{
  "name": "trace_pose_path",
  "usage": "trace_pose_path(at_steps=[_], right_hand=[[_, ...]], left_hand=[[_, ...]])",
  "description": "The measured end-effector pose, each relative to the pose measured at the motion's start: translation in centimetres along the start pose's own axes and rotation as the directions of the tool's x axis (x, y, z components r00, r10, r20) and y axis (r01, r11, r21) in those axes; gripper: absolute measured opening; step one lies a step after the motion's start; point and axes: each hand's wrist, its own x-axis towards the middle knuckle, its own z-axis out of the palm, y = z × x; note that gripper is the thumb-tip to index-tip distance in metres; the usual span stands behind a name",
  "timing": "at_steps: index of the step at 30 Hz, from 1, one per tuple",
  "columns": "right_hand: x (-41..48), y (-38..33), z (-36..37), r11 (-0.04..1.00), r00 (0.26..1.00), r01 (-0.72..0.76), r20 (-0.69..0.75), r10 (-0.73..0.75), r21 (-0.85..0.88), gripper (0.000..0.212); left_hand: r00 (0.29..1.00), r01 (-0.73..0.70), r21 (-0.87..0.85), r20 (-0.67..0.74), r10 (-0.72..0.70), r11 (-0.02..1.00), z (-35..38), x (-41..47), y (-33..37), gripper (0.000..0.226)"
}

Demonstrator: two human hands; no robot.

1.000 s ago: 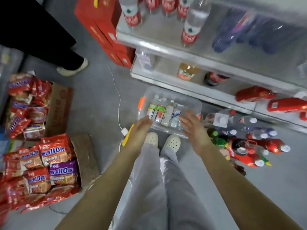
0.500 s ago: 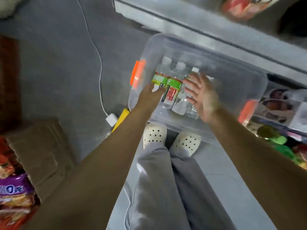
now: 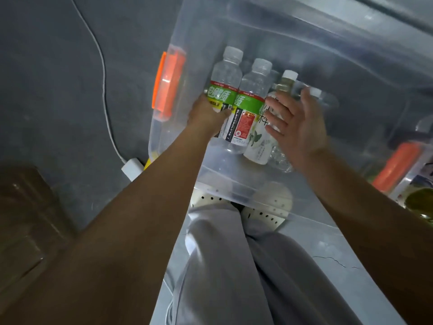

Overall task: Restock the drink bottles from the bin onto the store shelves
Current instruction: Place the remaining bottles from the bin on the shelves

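A clear plastic bin (image 3: 234, 24) with orange latches sits on the floor under me. Several drink bottles lie side by side in it. My left hand (image 3: 207, 113) curls round the leftmost green-label electrolyte bottle (image 3: 225, 83). A second green-label bottle (image 3: 249, 106) lies beside it. My right hand (image 3: 296, 123) hovers with fingers spread over a white-label tea bottle (image 3: 260, 141) and a clear bottle (image 3: 325, 100) to its right; I cannot tell whether it touches them.
The grey shelf edge (image 3: 398, 10) runs along the top right. A white cable and plug (image 3: 132, 168) lie on the floor left of the bin. A cardboard box (image 3: 25, 219) stands at the left. More bottles (image 3: 419, 202) lie at the right edge.
The camera has dropped close to the bin. Both hands have reached down into it; the left hand has closed round the leftmost bottle and the right has come over the bottles.
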Motion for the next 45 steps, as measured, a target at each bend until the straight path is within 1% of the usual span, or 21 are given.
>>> trace_pose_path(at_steps=[3,6,8,10,12,15,16,18,20,21,24,27,30,33,36,37,38,41,42,44,45], right_hand=[[-0.2,-0.1,0.0,1.0,1.0,-0.005,-0.012,0.005,-0.017,0.059],[-1.8,-0.4,0.3,0.995,1.0,-0.014,0.005,0.015,-0.098,0.059],[-3.9,-1.0,1.1,0.989,1.0,-0.02,0.004,0.021,-0.148,0.062],[-6.7,-2.4,2.2,0.988,1.0,0.002,-0.002,-0.003,-0.153,0.066],[-10.4,-4.6,3.6,0.988,0.999,0.052,0.02,-0.05,-0.144,0.061],[-17.7,-8.4,6.1,0.968,0.981,0.183,0.087,-0.171,-0.171,0.031],[-20.4,-9.7,6.9,0.96,0.975,0.213,0.098,-0.198,-0.182,0.027],[-26.4,-12.4,8.6,0.944,0.965,0.259,0.104,-0.242,-0.204,0.034],[-32.4,-15.3,10.1,0.929,0.953,0.301,0.103,-0.285,-0.213,0.043],[-35.8,-17.1,11.0,0.924,0.946,0.321,0.102,-0.306,-0.208,0.043],[-46.7,-22.3,13.4,0.919,0.929,0.367,0.11,-0.354,-0.145,0.043],[-55.9,-26.3,15.2,0.886,0.894,0.447,0.105,-0.436,-0.123,0.045],[-62.8,-29.2,16.3,0.849,0.859,0.512,0.081,-0.506,-0.127,0.043],[-67.9,-31.1,17.0,0.81,0.815,0.579,0.103,-0.57,-0.095,0.043],[-71.9,-32.5,17.6,0.761,0.755,0.647,0.189,-0.628,-0.054,0.034],[-73.1,-33.0,17.9,0.737,0.725,0.674,0.225,-0.651,-0.038,0.036],[-74.2,-33.6,18.1,0.71,0.692,0.704,0.246,-0.679,-0.022,0.043],[-77.7,-35.7,18.7,0.629,0.595,0.776,0.281,-0.753,0.041,0.076],[-79.0,-36.5,18.9,0.59,0.553,0.806,0.296,-0.779,0.044,0.075],[-81.4,-38.1,19.0,0.505,0.462,0.862,0.348,-0.816,0.039,0.049],[-82.7,-38.9,19.1,0.467,0.419,0.884,0.38,-0.824,0.038,0.04]], left_hand=[[1.0,0.008,0.015,-0.01,-0.008,1.0,0.1,-0.2,-0.2,0.048],[1.0,-0.011,-0.03,0.005,0.011,0.999,-0.6,-2.6,0.4,0.046],[0.998,-0.021,-0.101,0.057,0.027,0.995,-1.6,-5.8,1.3,0.046],[0.992,-0.037,-0.203,0.11,0.06,0.979,-3.1,-10.3,2.6,0.042],[0.986,-0.076,-0.249,0.126,0.11,0.965,-5.0,-15.4,4.0,0.04],[0.983,-0.137,-0.268,0.083,0.165,0.954,-8.4,-23.5,6.6,0.046],[0.981,-0.158,-0.269,0.069,0.183,0.95,-9.8,-26.3,7.7,0.047],[0.972,-0.2,-0.287,0.06,0.226,0.937,-12.8,-32.2,9.8,0.04],[0.955,-0.248,-0.298,0.084,0.284,0.922,-16.0,-37.9,12.0,0.032],[0.944,-0.268,-0.319,0.099,0.314,0.909,-17.9,-41.1,13.2,0.029],[0.93,-0.271,-0.45,0.105,0.352,0.851,-23.5,-50.8,16.6,0.025],[0.917,-0.297,-0.581,0.047,0.395,0.758,-27.2,-58.9,19.6,0.038],[0.891,-0.354,-0.619,0.003,0.453,0.701,-29.6,-65.3,21.8,0.057],[0.841,-0.437,-0.625,-0.028,0.541,0.647,-31.5,-69.7,23.5,0.066],[0.762,-0.567,-0.573,-0.092,0.641,0.591,-33.2,-73.4,25.3,0.053],[0.737,-0.605,-0.556,-0.122,0.665,0.569,-33.8,-74.5,26.0,0.051],[0.708,-0.646,-0.538,-0.159,0.688,0.542,-34.4,-75.6,26.6,0.053],[0.606,-0.756,-0.482,-0.26,0.752,0.442,-36.1,-78.5,28.8,0.056],[0.571,-0.785,-0.462,-0.284,0.77,0.412,-36.6,-79.4,29.5,0.054],[0.486,-0.845,-0.412,-0.328,0.81,0.34,-37.6,-81.6,30.8,0.049],[0.446,-0.87,-0.388,-0.353,0.822,0.306,-38.0,-82.7,31.5,0.046]])
